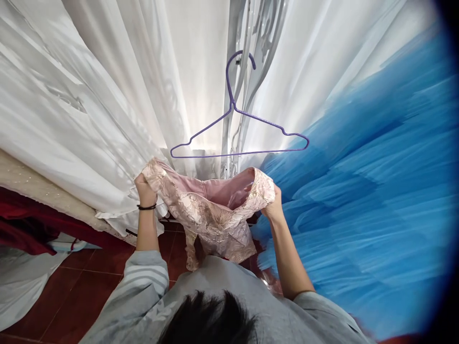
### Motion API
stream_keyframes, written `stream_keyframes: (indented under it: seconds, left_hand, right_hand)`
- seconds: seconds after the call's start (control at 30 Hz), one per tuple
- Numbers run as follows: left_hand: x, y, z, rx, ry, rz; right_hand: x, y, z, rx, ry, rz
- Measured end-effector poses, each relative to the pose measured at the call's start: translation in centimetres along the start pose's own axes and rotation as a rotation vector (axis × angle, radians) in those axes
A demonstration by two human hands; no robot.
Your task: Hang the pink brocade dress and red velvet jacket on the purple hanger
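Note:
Between my two hands I hold a pink brocade dress with gold floral patterning, its neckline spread wide and the plain pink lining showing. My left hand, with a dark band at the wrist, is closed on the left shoulder part of the dress. On the other side my right hand grips the right shoulder part; its fingers are partly hidden behind the fabric. Above the dress hangs a bare purple hanger, its hook near a white metal bar. Neither hand touches the hanger.
White curtains fall behind and to the left. An ornate white metal frame stands behind the hanger. Blue tulle fills the right side. Dark red cloth lies at the left, above a red tiled floor.

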State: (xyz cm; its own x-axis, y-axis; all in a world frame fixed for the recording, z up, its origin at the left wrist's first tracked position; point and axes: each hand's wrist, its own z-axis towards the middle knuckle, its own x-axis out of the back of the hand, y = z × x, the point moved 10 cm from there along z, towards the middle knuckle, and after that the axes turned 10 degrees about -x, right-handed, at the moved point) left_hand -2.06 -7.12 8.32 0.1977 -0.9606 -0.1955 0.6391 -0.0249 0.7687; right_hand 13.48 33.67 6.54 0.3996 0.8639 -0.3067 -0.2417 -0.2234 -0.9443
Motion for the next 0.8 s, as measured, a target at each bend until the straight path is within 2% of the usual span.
stream_keyframes:
  seconds: [0.1, 0.17, 0.33, 0.43, 0.57, 0.73, 0.8]
  left_hand:
    - [-1.8, -2.1, 1.5, 0.027, 0.038, -0.076]
    - [-3.4, -2.6, 2.3, 0.055, 0.003, -0.16]
    - [-7.7, -0.8, 4.4, 0.047, -0.118, -0.172]
    - [-9.6, 0.1, 4.9, 0.026, -0.17, -0.138]
    - [-9.9, 0.5, 4.8, 0.031, -0.215, -0.137]
    - [-8.6, 2.6, 5.2, 0.065, -0.393, -0.081]
    - [-8.2, 3.4, 5.4, 0.103, -0.466, -0.043]
  right_hand:
    - [-1.1, 0.5, 0.0, 0.025, -0.043, -0.037]
    - [-1.0, 0.6, 0.0, 0.047, -0.048, -0.059]
    - [1.4, 0.5, 0.4, -0.023, 0.06, 0.044]
    - [2.7, 0.2, 0.4, -0.004, 0.092, 0.034]
    - [4.5, -0.1, 0.3, 0.047, 0.12, -0.03]
    - [8.6, -1.1, 0.4, 0.066, 0.257, 0.006]
    - [9.7, -2.0, 0.9, 0.096, 0.266, -0.012]
